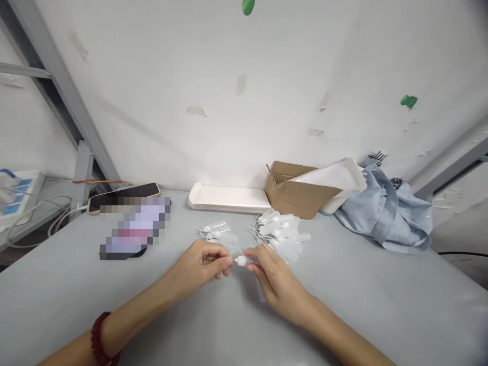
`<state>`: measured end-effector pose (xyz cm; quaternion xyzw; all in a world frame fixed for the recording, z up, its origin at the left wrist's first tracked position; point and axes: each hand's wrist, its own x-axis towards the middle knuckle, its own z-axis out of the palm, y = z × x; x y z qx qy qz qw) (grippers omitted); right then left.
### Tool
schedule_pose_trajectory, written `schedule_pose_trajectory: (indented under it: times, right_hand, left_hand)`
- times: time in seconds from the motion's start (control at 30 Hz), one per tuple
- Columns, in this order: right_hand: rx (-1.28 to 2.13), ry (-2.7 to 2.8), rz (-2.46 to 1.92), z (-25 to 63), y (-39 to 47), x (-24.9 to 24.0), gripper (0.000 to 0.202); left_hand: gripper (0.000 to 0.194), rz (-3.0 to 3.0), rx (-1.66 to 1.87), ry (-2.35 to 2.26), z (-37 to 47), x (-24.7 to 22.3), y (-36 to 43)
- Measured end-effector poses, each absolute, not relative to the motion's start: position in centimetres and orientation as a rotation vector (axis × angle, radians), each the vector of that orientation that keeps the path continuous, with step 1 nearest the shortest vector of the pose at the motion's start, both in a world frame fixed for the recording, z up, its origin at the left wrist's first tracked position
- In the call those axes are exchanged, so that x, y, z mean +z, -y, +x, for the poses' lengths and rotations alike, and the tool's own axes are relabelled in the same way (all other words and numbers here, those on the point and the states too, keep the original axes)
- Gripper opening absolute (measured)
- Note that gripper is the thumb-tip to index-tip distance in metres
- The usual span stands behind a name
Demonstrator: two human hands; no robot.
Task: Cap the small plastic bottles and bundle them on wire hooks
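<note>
Between my hands is a small clear bottle with a white pointed cap (241,261), its tip facing left. My right hand (275,277) grips the bottle's body between thumb and fingers. Just left of the tip, my left hand (210,262) pinches with thumb and forefinger at a thin white string (235,248) that loops up over the cap. Behind my right hand lies a pile of similar translucent bottles (284,231) with strings. A smaller group of bottles (220,231) rests behind my left hand.
White trays (231,197) are stacked by the wall beside an open cardboard box (301,195). A light blue cloth bag (392,213) lies at the right. On the left are a phone (152,190), a blurred-out flat object (135,229), and a power strip (23,195) with cables.
</note>
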<state>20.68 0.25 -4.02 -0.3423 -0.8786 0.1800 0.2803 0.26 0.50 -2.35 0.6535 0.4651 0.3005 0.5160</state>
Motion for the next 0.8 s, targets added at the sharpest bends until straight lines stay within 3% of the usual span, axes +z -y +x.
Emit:
schedule_pose_trajectory:
  times: [0.13,0.27,0.43,0.8]
  right_hand:
    - [0.459,2.346,-0.992,20.6,-0.1,-4.2,0.019]
    - [0.368,2.194,-1.325,20.7,-0.1,-4.0,0.036]
    - [0.316,2.264,-1.604,20.8,-0.5,-3.2,0.022]
    - [0.285,2.458,-1.599,20.5,0.0,-3.2,0.020]
  left_hand:
    - [0.023,1.568,0.688,-1.107,0.0,-2.1,-0.7]
    - [0.025,1.570,0.837,-1.210,-0.9,-1.3,-1.6]
    - [0.025,1.442,1.093,-1.509,-2.6,-0.7,-3.2]
    - [0.031,1.396,0.852,-1.567,-2.3,-2.6,-3.6]
